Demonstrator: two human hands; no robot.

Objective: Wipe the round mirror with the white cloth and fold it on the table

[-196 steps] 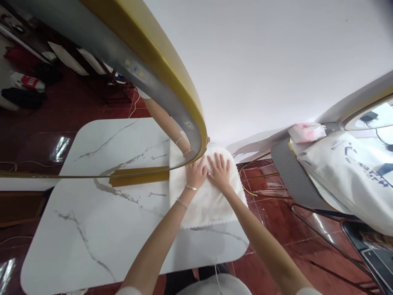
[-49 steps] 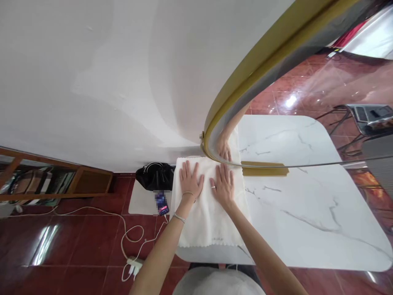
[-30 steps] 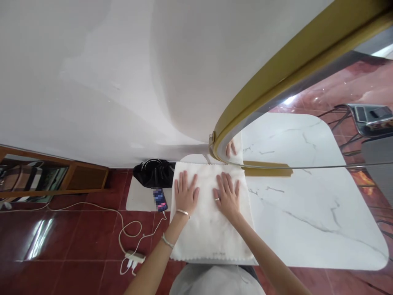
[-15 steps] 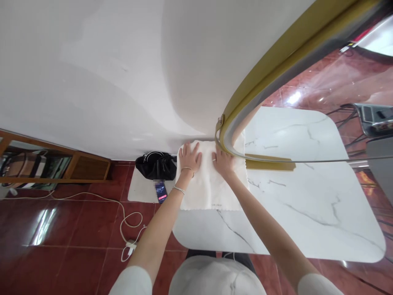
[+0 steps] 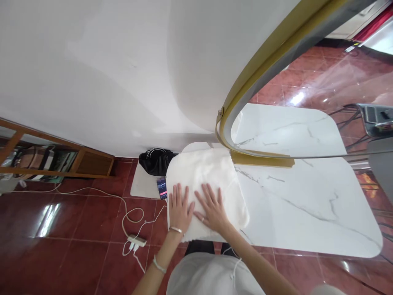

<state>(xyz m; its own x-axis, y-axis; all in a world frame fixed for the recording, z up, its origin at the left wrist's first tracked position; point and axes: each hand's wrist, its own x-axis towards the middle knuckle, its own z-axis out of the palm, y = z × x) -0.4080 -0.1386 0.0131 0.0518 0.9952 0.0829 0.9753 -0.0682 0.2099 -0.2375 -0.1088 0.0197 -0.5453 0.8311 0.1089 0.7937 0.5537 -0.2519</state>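
Observation:
A white cloth (image 5: 202, 168) with a scalloped edge lies spread over the left end of the white marbled table (image 5: 294, 213). On its near left part my left hand (image 5: 179, 211) rests flat, fingers stretched out and pointing away from me. Close beside it my right hand (image 5: 211, 209), with a ring on one finger, presses flat on the cloth, fingers spread. The thumbs come near each other. The cloth reaches the table's near edge, and its right side is slightly rumpled.
A gold-framed mirror (image 5: 262, 157) stands at the table's back against the wall. Left of the table are a black bag (image 5: 156, 162) and a lit phone (image 5: 162, 187) on a pale surface. A power strip (image 5: 137, 240) with white cables lies on the red tiled floor (image 5: 80, 262).
Both hands have come toward me from the cloth's far part. The cloth has shifted nearer, and its far edge has drawn away from the wall, baring some table there.

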